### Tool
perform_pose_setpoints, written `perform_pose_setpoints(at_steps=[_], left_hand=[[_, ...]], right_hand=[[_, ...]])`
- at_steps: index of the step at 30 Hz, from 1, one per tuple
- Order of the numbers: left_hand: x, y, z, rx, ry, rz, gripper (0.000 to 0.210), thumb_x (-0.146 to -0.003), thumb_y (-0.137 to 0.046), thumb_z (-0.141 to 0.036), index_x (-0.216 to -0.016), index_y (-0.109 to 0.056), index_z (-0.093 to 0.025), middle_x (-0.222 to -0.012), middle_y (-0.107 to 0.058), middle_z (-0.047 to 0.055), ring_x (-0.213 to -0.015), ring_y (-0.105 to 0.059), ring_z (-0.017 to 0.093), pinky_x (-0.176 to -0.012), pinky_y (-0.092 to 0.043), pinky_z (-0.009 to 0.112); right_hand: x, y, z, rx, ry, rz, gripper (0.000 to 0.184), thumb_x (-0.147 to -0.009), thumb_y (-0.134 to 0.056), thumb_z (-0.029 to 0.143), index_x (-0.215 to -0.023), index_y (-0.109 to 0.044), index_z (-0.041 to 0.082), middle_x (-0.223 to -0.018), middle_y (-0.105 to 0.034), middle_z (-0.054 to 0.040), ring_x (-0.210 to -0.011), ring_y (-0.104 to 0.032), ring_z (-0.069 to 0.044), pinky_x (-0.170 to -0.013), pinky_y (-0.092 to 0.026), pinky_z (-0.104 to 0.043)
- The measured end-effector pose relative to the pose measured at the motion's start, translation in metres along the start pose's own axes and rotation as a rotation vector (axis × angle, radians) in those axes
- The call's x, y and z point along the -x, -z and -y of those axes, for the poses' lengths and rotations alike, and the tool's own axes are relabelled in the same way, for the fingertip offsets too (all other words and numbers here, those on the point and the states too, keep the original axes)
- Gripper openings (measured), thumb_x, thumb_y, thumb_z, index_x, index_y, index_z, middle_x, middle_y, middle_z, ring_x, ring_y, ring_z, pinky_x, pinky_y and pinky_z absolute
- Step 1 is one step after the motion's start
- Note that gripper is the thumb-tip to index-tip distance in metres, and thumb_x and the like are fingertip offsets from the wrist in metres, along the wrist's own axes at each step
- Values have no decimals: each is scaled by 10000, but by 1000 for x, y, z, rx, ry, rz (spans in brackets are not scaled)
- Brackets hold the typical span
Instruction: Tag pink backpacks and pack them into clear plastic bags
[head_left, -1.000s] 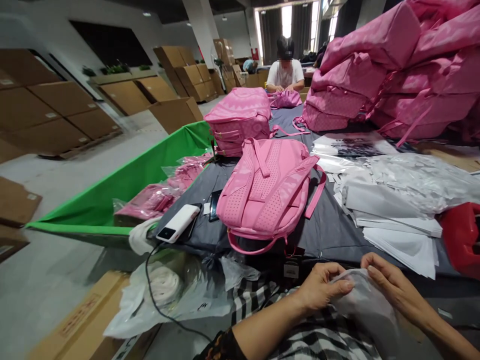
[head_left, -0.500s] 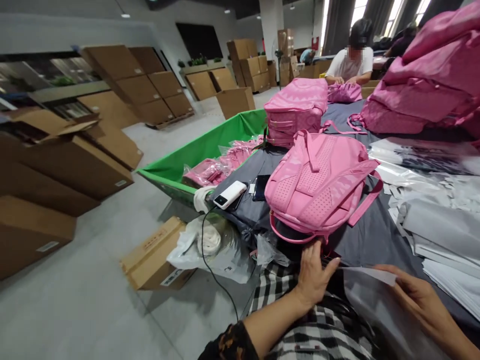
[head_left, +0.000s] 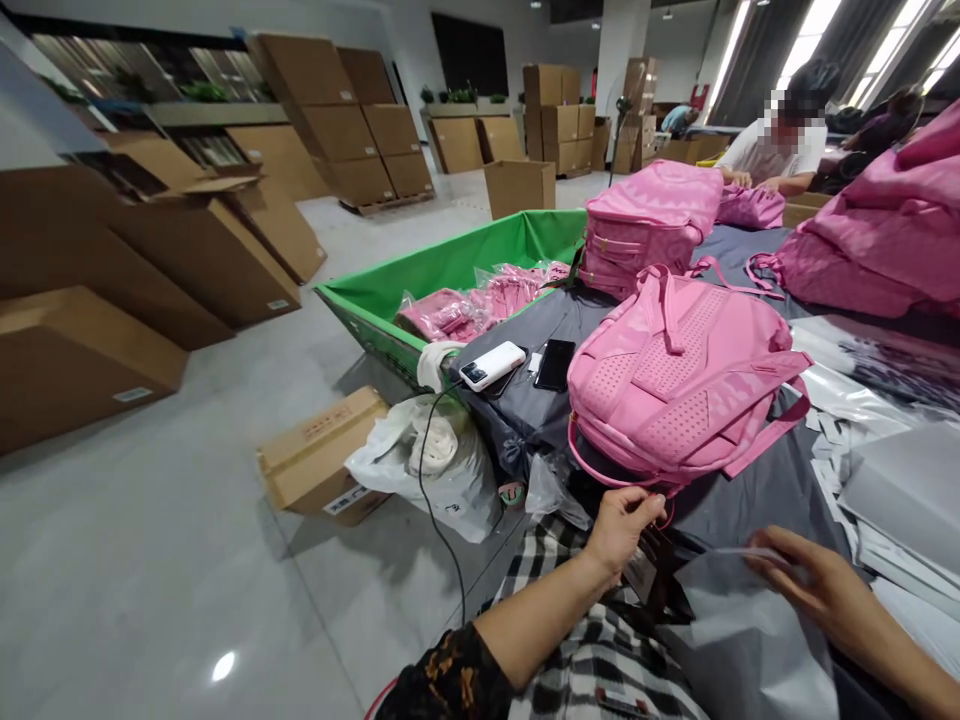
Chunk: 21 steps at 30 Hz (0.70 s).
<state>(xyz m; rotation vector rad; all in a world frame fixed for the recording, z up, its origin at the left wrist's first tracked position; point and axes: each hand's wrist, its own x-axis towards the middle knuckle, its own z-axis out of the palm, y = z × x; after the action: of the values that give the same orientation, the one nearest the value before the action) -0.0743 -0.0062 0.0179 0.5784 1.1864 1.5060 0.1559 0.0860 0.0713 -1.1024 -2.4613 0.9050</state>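
A pink backpack lies on the dark table cover, its straps and dotted back panel facing up. My left hand is at its near end, thumb and fingertips pinched on a thin red cord. Below that hand hang dark and pale tags, partly hidden. To the right, my right hand grips the upper edge of a translucent whitish sheet, which drapes over my lap. Whether the sheet is paper or plastic, I cannot tell.
A green bin holds bagged pink items. A white power bank and black phone lie left of the backpack. Another pink bag stands behind. Paper sheets are stacked right. A co-worker handles a pink item across the table.
My left hand has gone from spread fingers at the backpack's near end to a pinch on the cord. The tags now show below it. My view has swung left.
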Motion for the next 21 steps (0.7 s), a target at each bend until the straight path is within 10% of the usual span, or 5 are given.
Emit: perform_pose_setpoints(at_steps=[5, 12, 21], left_hand=[[7, -15, -15, 139, 13, 109, 514, -622, -853, -600, -806, -751, -131, -755, -640, 27, -741, -552, 145, -774, -457, 288], [15, -11, 15, -723, -344, 278, 230, -849, -655, -153, -1061, -741, -185, -1025, -661, 60, -981, -631, 201, -951, -513, 322], [25, -28, 35, -1455, -747, 283, 524, -935, -642, -330, -1339, -501, -28, -1162, -644, 158, -1032, -632, 256, -883, -534, 374]], right_hand=[[-42, -31, -4, 30, 4, 7, 402, -799, -578, 647, -801, -669, 256, -678, -701, -37, -556, -619, -202, -546, -478, -292], [-72, -38, 6, -339, -214, 46, 633, -739, -574, 813, -670, -643, 188, -623, -641, -42, -598, -588, -198, -572, -505, -306], [-61, -50, 29, -402, -207, -147, 589, -630, -719, 768, -655, -614, 189, -587, -571, -14, -573, -524, -162, -547, -471, -276]])
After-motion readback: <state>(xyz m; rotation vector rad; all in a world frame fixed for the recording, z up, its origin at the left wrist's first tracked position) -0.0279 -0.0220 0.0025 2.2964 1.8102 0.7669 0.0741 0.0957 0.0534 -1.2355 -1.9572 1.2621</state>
